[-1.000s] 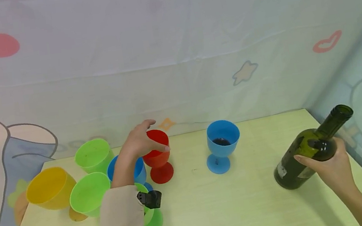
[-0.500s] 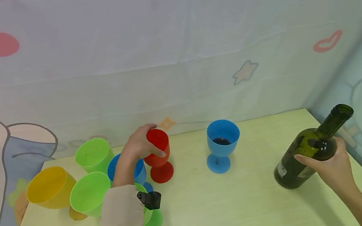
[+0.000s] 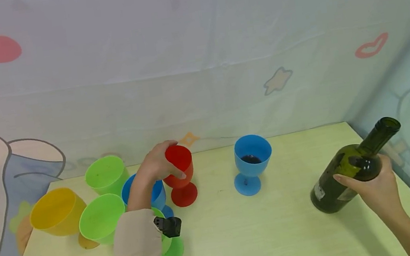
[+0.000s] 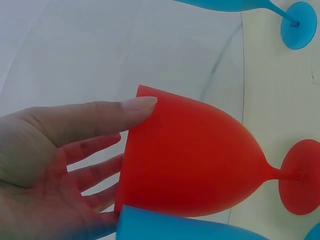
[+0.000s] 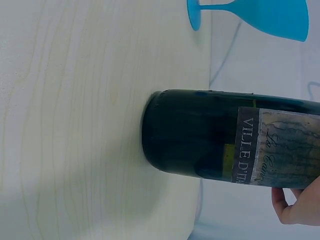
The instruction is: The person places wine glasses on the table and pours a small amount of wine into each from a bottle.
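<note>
Showing only at right wrist is readable lettering (image 5: 245,150) on the bottle (image 5: 187,135).

Left hand (image 4: 42,170): thumb tip touched the red goblet (image 4: 190,155) near its rim; other fingers ran behind.
Red goblet: foot stood on pale tabletop (image 4: 270,100).
Near blue goblet (image 4: 170,227): overlapped red bowl in view; contact unclear.
Far blue goblet (image 4: 302,17): foot bore a dark mark.
</note>
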